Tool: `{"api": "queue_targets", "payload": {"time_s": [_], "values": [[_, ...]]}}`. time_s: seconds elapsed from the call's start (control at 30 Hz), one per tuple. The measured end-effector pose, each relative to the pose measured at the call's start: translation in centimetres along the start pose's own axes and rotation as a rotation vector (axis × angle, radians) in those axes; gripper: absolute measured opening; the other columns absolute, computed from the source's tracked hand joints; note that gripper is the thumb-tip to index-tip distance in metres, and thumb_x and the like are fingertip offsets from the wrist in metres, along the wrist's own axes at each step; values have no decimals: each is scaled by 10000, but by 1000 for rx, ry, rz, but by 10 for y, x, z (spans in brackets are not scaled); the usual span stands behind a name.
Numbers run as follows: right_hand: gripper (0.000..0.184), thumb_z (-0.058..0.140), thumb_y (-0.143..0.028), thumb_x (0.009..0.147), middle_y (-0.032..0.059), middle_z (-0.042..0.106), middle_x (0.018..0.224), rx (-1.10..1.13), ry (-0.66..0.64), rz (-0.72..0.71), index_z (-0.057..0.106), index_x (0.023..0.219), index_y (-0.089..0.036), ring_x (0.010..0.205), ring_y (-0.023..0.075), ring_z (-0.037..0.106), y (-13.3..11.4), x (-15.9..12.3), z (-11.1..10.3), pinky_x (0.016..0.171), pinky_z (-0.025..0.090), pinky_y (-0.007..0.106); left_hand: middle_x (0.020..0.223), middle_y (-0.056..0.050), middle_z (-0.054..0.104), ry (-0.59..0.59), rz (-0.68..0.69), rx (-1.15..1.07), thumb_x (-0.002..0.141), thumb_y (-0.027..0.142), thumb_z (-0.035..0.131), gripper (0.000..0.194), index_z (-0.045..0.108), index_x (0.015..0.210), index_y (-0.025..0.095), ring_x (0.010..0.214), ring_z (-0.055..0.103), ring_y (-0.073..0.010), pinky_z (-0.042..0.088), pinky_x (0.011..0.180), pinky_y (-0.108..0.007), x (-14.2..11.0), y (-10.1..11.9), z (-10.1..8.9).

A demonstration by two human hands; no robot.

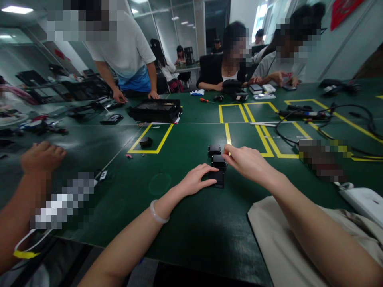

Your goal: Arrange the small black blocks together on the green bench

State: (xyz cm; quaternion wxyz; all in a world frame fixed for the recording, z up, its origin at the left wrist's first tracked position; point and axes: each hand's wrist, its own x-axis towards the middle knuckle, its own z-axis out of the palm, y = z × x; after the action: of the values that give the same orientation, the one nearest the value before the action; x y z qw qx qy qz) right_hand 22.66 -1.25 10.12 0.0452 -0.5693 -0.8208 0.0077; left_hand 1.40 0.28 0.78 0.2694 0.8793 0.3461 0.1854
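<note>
Three small black boxes stand in a row running away from me on the green table (191, 223). On the nearest black box (218, 178), my left hand (196, 179) rests from the left, thumb and fingers closed about its edge. A middle black box (218, 160), with shiny metal-like corners, sits just behind it. My right hand (243, 157) is at that box's right side, its fingers curled together in a pinch. Whatever lies between those fingertips is too small or hidden to make out. The far black box (214, 150) is untouched.
Yellow tape outlines (266, 131) mark the table. Another small black box (145, 142) lies left, near a large black case (155, 110). Cables (278, 127) and a beige cloth (269, 227) are at right. Another person's fist (43, 157) rests at left; several people are across the table.
</note>
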Motion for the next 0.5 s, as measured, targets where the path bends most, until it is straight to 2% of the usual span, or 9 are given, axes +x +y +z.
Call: {"api": "queue_targets", "payload": {"time_s": [0.2, 0.5], "values": [[230, 314, -353, 954, 41, 657, 782, 36, 3, -23, 480, 1050, -226, 662, 205, 611, 1, 1, 1, 517, 237, 259, 1161, -57, 574, -4, -4, -3, 914, 397, 535, 375, 525, 1266, 266, 1074, 538, -224, 426, 933, -345, -1, 1, -1], [279, 324, -404, 951, 41, 655, 748, 27, 30, -5, 538, 947, -226, 671, 200, 612, 2, 0, 1, 513, 232, 260, 1155, -56, 573, -7, -2, -4, 912, 393, 542, 370, 527, 1260, 266, 1085, 534, -226, 425, 932, -343, -1, 1, -2]]}}
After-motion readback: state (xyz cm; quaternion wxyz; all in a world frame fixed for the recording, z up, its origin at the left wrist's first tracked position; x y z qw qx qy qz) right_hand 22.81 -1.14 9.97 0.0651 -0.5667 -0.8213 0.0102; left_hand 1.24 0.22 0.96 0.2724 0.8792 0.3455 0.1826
